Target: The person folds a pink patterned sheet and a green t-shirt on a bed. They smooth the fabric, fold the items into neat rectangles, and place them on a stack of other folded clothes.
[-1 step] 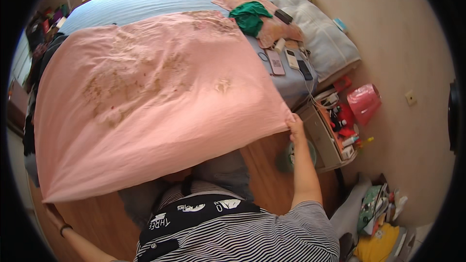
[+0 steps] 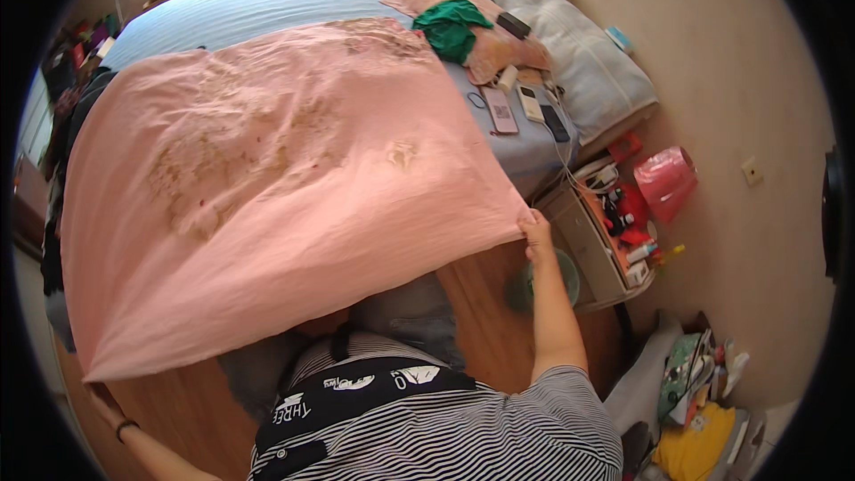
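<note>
A large pink bed sheet [image 2: 294, 240] with a brownish floral pattern is stretched between my two hands, its near edge raised in front of my body. Its far part lies over the bed. My right hand [image 2: 536, 236] is closed on the near right corner, fingers pinching the fabric. At the lower left, my left hand [image 2: 105, 403] grips the other near corner; its fingers are partly hidden under the cloth. Beyond the sheet, the bed shows a light blue cover [image 2: 258, 4].
On the bed's right lie a green cloth [image 2: 450, 28], a pink-cased phone [image 2: 500, 111], a white power bank [image 2: 529, 103] and a pillow [image 2: 499, 58]. A cluttered nightstand [image 2: 579, 236] and a green bin [image 2: 563, 281] stand right of my arm. Clothes [image 2: 695, 445] pile up lower right.
The left corner of the sheet and my left hand have dropped very slightly. The view has shifted a little; both grips stay the same.
</note>
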A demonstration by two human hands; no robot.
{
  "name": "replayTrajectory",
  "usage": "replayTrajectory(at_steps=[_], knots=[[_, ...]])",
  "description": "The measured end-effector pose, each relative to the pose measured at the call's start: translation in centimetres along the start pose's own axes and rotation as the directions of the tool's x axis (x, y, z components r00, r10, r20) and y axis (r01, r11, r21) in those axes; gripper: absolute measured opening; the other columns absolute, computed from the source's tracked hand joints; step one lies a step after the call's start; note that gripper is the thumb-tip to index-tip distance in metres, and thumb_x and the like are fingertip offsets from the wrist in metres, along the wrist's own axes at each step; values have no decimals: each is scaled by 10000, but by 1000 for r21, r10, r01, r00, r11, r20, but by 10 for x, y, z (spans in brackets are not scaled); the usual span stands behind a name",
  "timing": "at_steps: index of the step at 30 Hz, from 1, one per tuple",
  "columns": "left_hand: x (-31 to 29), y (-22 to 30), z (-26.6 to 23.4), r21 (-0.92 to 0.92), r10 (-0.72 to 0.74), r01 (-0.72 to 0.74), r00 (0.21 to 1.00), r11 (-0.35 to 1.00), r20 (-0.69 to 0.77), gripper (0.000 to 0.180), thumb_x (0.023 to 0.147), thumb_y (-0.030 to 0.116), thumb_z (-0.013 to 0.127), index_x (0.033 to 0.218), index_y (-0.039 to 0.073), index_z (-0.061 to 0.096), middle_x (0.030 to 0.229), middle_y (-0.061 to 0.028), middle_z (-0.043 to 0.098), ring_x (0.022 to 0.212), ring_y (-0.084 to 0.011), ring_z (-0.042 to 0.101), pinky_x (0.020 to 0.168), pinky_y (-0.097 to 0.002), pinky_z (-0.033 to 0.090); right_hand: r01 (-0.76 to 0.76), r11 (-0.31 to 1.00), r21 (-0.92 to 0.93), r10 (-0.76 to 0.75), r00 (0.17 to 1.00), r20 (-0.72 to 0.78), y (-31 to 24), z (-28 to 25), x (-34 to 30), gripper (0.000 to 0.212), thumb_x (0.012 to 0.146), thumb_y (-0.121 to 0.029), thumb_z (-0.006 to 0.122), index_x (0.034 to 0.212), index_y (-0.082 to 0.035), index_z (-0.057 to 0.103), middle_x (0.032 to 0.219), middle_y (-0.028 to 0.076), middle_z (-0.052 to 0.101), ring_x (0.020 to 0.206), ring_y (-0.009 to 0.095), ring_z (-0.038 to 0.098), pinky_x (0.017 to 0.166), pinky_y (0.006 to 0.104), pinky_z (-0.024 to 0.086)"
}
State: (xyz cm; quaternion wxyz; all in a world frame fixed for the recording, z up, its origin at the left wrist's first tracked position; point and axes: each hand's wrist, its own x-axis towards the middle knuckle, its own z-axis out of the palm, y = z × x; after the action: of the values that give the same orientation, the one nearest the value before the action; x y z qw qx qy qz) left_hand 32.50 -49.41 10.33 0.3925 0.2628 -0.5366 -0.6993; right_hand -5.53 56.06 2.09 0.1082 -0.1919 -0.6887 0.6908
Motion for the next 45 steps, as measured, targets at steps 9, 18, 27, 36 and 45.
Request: replayTrajectory(at_steps=[9,18,27,36,45], knots=[[11,-60,66,-28,-151,149,952,988,-267,480,985,342,415,1316,-4,433,1365,-130,429,1236,-237,423,1070,-352,309,155,731,-665,-168,985,45,-10,-49,-2,156,833,-160,662,872,-9,676,760,-1,627,681,73,530,568,252,423],[18,-53,84,44,-152,172,944,984,-294,437,971,338,463,1225,-14,515,1175,-105,580,1080,-197,548,972,-289,421,91,879,468,-254,920,298,-168,24,11,128,876,-139,618,875,-14,642,878,91,669,753,178,655,642,314,555],[18,-53,105,28,-157,173,940,985,-304,427,968,334,472,1208,-15,527,1158,-103,590,1064,-197,558,955,-285,433,-307,900,310,261,948,181,71,41,27,154,871,-226,623,918,-80,617,901,28,628,854,177,565,736,362,451],[7,-39,84,13,-164,177,936,984,-313,417,964,330,482,1190,-16,538,1142,-101,600,1049,-197,569,938,-280,445,-369,608,703,145,922,358,109,97,33,361,897,-245,551,1197,-45,527,1161,81,595,1092,243,533,941,424,393],[-12,-46,78,-2,-130,136,941,991,-313,407,963,332,482,1202,5,531,1174,-102,579,1076,-204,548,967,-312,421,-276,877,394,212,957,200,87,35,24,216,836,-178,679,959,-10,623,923,75,657,878,206,626,777,399,515]])
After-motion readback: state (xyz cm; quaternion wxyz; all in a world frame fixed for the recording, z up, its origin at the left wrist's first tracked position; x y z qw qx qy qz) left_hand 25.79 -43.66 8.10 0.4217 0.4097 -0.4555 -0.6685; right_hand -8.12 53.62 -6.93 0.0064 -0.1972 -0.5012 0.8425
